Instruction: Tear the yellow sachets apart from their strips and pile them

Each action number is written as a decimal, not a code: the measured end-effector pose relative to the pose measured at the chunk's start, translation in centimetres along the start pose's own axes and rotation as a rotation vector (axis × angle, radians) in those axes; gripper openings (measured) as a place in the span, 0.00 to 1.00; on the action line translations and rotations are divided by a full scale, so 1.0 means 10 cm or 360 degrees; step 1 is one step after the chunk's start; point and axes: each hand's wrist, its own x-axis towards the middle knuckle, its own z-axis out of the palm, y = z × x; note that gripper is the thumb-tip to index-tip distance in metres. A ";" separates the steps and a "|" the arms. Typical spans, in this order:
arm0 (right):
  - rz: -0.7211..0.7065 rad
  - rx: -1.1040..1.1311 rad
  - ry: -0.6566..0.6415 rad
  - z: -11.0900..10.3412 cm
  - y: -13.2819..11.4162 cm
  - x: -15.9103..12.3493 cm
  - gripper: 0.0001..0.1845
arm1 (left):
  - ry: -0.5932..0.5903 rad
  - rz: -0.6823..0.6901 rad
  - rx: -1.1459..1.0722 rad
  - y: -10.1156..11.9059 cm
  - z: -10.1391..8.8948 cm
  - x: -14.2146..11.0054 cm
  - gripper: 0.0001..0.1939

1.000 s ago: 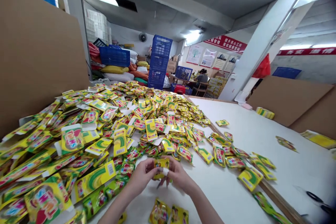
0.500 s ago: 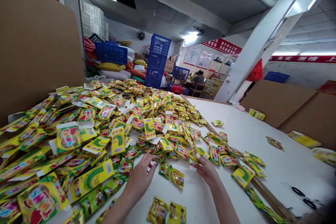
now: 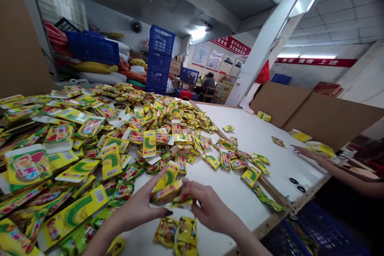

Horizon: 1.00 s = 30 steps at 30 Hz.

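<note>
Tabletop (image 3: 217,186) below, right fingers (image 3: 197,192) partly hide blurred packet (image 3: 184,201).

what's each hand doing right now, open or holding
Left hand: holding a yellow box, thumb spread.
Right hand: fingers closed at the box's end, seemingly pinching a small packet, though blurred.

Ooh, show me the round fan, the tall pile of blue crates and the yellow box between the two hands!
Round fan (image 3: 136,26): head view, middle of its front.
Blue crates (image 3: 160,61): head view, side of the stack.
Yellow box (image 3: 167,177): head view, its yellow-and-green face.
</note>
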 end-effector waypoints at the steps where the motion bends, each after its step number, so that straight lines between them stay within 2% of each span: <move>1: -0.0113 -0.0128 -0.0108 0.03 -0.10 -0.04 0.25 | -0.0145 -0.0017 -0.0141 0.03 0.04 -0.02 0.39; 4: -0.0201 -0.0187 -0.0199 0.03 -0.21 -0.09 0.28 | -0.0458 -0.0100 -0.0447 0.08 0.18 -0.04 0.19; 6: -0.0154 -0.0107 -0.0071 -0.02 -0.17 -0.07 0.25 | -0.0505 -0.0156 -0.0626 0.10 0.27 -0.03 0.13; 10: 0.0014 0.0284 0.0399 -0.14 -0.03 0.01 0.14 | -0.0416 -0.0179 -0.0946 0.14 0.35 -0.01 0.11; 13: 0.0102 0.0614 0.0462 -0.12 0.03 0.10 0.09 | -0.0381 -0.0228 -0.1041 0.18 0.39 -0.01 0.11; 15: 0.0078 0.0644 0.0455 -0.08 0.05 0.17 0.08 | -0.0329 -0.0261 -0.1029 0.21 0.40 -0.01 0.11; 17: 0.0058 0.0532 0.0400 -0.08 0.06 0.23 0.06 | -0.0290 -0.0286 -0.1002 0.23 0.41 -0.01 0.13; 20: 0.0075 0.0253 0.0146 -0.15 0.04 0.27 0.06 | -0.0290 -0.0245 -0.0890 0.21 0.42 0.01 0.12; 26: -0.0049 -0.0347 -0.0284 -0.27 -0.10 0.29 0.21 | -0.0423 -0.0243 -0.0752 0.07 0.49 0.05 0.09; 28: -0.0064 -0.0318 -0.0372 -0.26 -0.11 0.28 0.21 | -0.0450 -0.0260 -0.0745 0.05 0.48 0.04 0.10; 30: 0.0068 -0.0072 -0.0347 -0.26 -0.05 0.26 0.20 | -0.0457 -0.0270 -0.0753 0.05 0.45 0.04 0.11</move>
